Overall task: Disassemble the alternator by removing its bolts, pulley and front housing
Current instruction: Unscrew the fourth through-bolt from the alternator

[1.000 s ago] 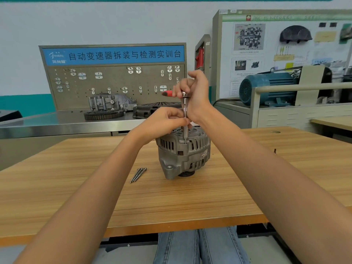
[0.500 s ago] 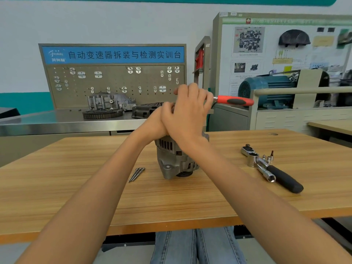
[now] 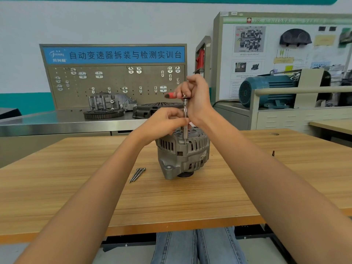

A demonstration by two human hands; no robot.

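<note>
While the alternator [image 3: 183,155] stands on end near the middle of the tabletop [image 3: 57,187], apparently pulley side down, I have a ratchet [image 3: 172,95] with a red handle set on a long extension [image 3: 185,121] that drops straight into the top of the housing. My right hand [image 3: 198,98] is curled round the ratchet head and handle, the red grip poking out to the left. My left hand [image 3: 167,121] pinches the extension shaft partway down, steadying it over the fastener. Two or three long bolts [image 3: 137,174] already lie together just left of the alternator, so I judge I am partway through the through-bolts, working on another one. Next I would keep the extension upright and seated, swing the handle until the bolt turns freely, then lift it out and lay it with the others.
</note>
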